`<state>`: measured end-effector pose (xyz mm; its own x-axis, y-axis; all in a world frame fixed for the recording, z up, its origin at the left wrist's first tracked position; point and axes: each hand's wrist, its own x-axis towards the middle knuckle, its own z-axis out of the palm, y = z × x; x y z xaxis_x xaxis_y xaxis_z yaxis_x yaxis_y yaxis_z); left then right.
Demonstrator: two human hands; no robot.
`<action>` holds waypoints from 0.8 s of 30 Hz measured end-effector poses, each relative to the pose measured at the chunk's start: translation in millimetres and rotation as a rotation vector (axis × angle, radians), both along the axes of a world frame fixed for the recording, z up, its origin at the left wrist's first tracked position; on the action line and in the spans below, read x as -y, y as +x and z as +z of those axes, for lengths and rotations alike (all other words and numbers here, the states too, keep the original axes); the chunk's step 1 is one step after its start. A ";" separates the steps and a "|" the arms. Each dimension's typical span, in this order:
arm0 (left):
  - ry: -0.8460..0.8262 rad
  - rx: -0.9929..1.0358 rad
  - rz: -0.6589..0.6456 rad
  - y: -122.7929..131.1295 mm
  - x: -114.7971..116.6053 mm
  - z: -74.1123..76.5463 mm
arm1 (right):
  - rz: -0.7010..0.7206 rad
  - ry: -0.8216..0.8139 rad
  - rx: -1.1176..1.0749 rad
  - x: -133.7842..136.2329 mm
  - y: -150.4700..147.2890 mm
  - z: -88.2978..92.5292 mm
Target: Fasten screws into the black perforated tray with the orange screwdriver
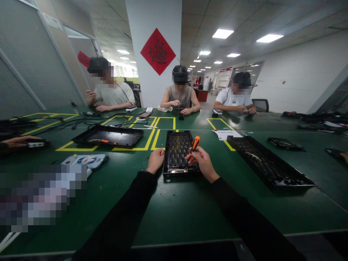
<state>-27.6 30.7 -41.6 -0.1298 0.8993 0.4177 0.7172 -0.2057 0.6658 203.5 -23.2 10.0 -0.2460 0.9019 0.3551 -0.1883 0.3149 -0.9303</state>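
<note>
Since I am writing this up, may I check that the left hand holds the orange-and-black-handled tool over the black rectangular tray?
Not quite, the hand is wrong: the head view shows the right hand holding the orange-and-black-handled tool over the black rectangular tray.

the sleeves (127,210) are long, plain and black, reaching to both wrists (215,178)

Square ceiling panels (223,33) glowed white, high beyond right hand (204,163). Background brightness (122,67) washed out far past left hand (155,160). Foreground sat dimmer; black sleeves (114,217) behind hands lost detail. Green tabletop (174,217) carried soft sheen. Wide-angle distortion stretched outer edges. Pixel blocks (46,195) hid patch left of left hand.
</note>
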 end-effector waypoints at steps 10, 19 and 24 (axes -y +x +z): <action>0.004 0.006 -0.007 -0.2 1.2 1.0 | -0.014 0.001 0.001 2.3 -6.6 3.1; -0.011 0.013 0.000 0.1 1.2 1.0 | -0.004 0.002 0.021 3.7 -1.4 3.9; -0.027 0.016 0.005 0.6 2.5 2.6 | -0.044 0.024 0.026 3.4 -3.4 2.0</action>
